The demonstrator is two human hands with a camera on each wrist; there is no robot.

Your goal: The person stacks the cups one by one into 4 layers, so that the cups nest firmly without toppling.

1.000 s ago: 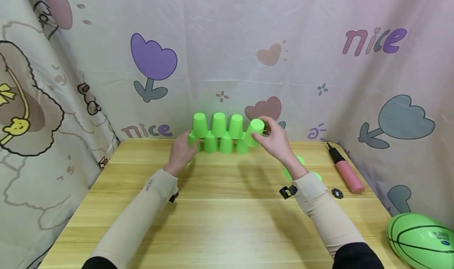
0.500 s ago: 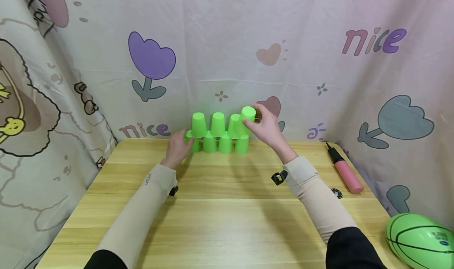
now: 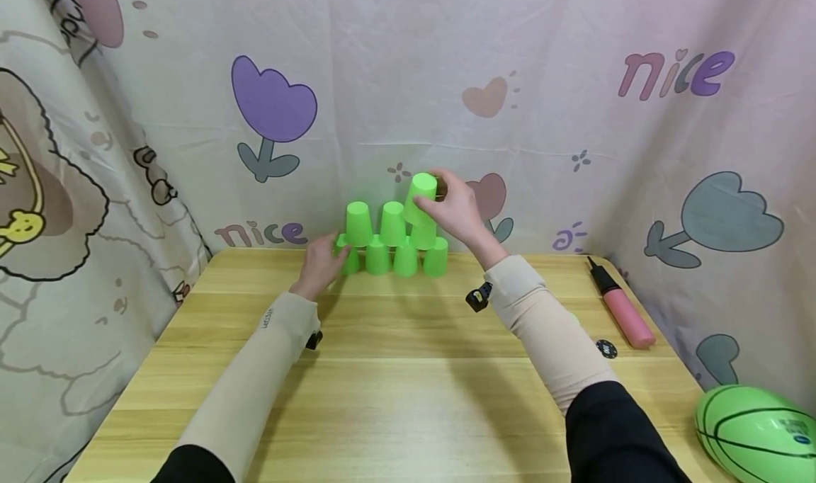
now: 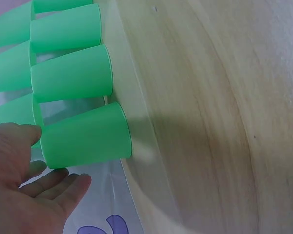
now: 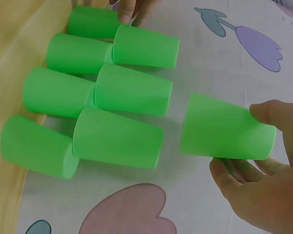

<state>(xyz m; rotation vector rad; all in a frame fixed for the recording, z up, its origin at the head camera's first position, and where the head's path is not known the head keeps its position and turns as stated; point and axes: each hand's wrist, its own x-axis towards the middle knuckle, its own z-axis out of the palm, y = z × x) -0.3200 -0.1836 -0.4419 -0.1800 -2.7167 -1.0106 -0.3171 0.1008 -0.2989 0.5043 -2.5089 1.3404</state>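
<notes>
Holding a green cup (image 3: 419, 191) upside down just above the centre of the frame, the right hand's grip (image 3: 457, 205) has its thumb on one side and its fingers on the other. The right wrist view shows a gap between that cup and the upper row (image 3: 392, 221) of three cups, which rests on a lower row (image 3: 405, 258) of four. Left of centre, the left hand's grip (image 3: 321, 265) is loose, thumb touching the end cup (image 4: 88, 139). Toward the lower right, the wooden table (image 3: 382, 412) carries a black disc (image 3: 606, 348) and a pink-and-black pump (image 3: 623, 309).
</notes>
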